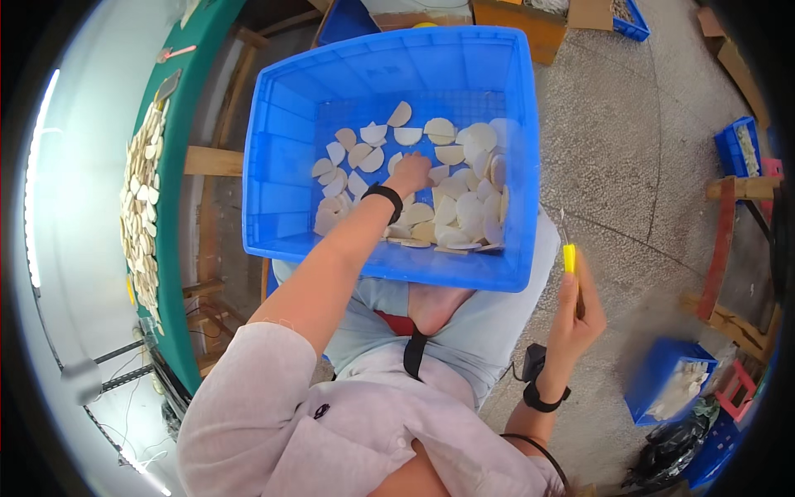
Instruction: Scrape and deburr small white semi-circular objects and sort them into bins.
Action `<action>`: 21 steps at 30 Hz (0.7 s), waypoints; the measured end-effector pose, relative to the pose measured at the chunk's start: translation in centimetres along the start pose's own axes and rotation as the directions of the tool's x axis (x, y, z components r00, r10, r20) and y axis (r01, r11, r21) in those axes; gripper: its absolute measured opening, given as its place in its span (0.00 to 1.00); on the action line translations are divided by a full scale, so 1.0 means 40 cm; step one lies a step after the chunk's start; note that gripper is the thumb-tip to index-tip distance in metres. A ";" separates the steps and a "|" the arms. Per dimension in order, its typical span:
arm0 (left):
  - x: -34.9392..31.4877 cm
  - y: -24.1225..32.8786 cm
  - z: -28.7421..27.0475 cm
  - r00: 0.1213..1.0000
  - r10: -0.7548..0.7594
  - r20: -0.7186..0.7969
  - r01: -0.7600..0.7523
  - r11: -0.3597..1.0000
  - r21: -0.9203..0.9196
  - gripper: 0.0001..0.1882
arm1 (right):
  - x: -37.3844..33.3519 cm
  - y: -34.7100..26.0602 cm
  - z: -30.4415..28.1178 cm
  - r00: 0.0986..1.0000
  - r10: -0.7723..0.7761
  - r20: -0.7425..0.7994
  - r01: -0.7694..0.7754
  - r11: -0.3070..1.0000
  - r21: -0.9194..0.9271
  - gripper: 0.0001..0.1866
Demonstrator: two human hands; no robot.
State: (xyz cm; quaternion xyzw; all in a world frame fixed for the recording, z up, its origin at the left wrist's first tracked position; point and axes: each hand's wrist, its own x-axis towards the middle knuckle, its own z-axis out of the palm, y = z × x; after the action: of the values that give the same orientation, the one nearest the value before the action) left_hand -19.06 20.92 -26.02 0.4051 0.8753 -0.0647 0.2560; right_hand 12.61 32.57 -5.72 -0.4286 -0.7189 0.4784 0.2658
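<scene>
Inside a large blue plastic bin, held across my lap, lie many thin cream-white pieces, some half-round and some rounder. My left hand reaches down among them with its fingers curled together. A half-round piece is right by its fingertips, but whether they grip it is hidden. Outside the bin, to the right, my right hand is closed on the yellow handle of a small knife. The knife's thin tip points away from me. The pieces heap most thickly at the bin's right side.
A green-covered table on the left carries a long pile of similar pale pieces. At the right stand a blue crate with pale pieces, a pink-red stool and a black plastic bag. Cardboard boxes are at the back.
</scene>
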 end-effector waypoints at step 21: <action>-0.740 0.138 -0.353 0.865 0.285 -0.412 -0.412 -0.066 -0.909 0.32 | -0.150 -0.196 0.152 0.782 0.167 0.600 -0.594 0.490 0.638 0.09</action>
State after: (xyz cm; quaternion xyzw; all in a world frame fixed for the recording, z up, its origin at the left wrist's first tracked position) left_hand -4.54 9.09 1.48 0.3277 0.5496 0.6386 0.4276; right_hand 7.90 23.18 -0.82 -0.2874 -0.3462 0.8831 0.1333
